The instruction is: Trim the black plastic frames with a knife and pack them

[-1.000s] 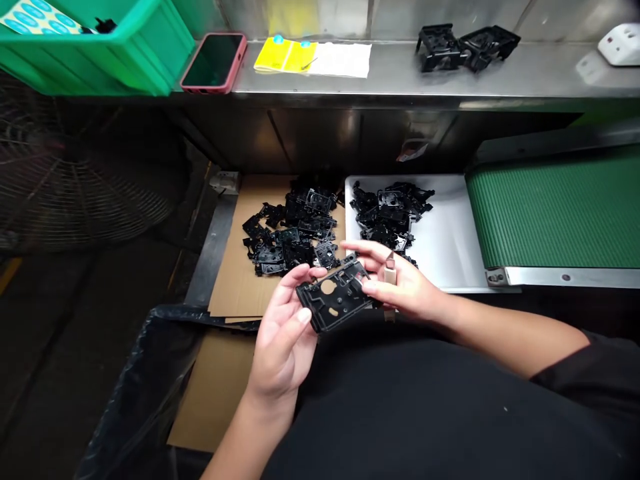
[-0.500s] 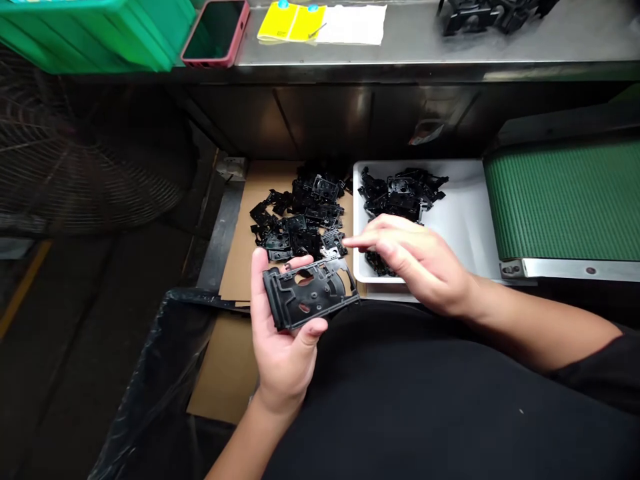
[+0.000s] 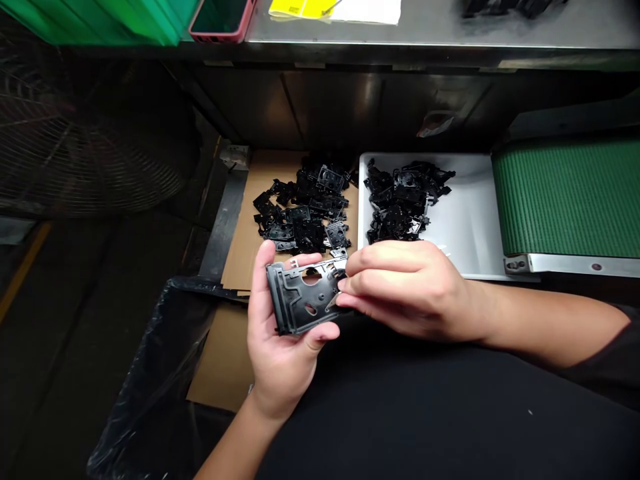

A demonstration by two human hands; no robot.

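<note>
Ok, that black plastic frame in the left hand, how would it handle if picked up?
It is probably light for its size: the black moulded plastic frame in the left hand is thin and pierced with cut-outs. It looks fairly stiff, with no visible sag beyond the hand. The narrow strips around the openings may be its most fragile part.

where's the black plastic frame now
In the head view, the black plastic frame lies in the left hand, right hand gripping its edge, over the cardboard.
</note>
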